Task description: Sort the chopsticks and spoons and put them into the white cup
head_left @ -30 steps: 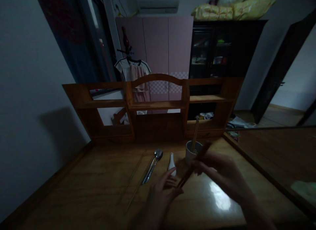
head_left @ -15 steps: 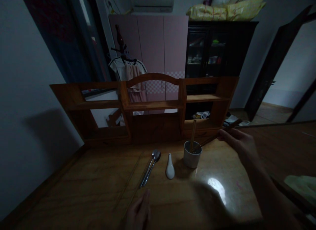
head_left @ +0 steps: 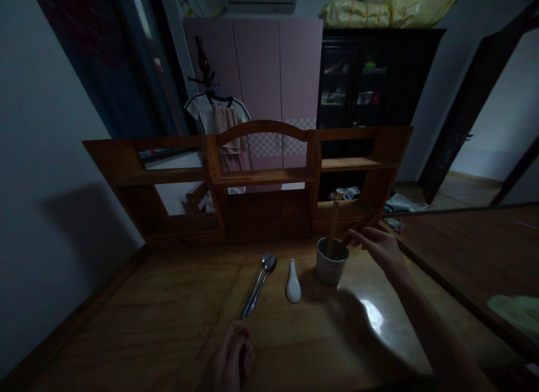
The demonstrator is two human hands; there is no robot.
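My right hand (head_left: 379,247) pinches dark wooden chopsticks (head_left: 351,235) whose lower ends stand inside a small white cup (head_left: 332,264) on the wooden desk (head_left: 168,319). A lighter chopstick (head_left: 333,226) stands upright in the same cup. My left hand (head_left: 233,355) rests at the near edge of the desk with its fingers curled together, nothing visible in it. Left of the cup lie a white ceramic spoon (head_left: 293,282) and two metal spoons (head_left: 259,284).
A wooden shelf unit (head_left: 261,178) rises along the back of the desk. A thin stick (head_left: 221,316) lies on the desk left of the metal spoons. Behind stand a pink wardrobe (head_left: 269,72), a dark cabinet (head_left: 370,77) and hanging clothes (head_left: 219,122). The room is dim.
My right hand carried the dark chopsticks from above the desk's middle to the cup and set their ends in it. My left hand let go and drew back to the near edge.
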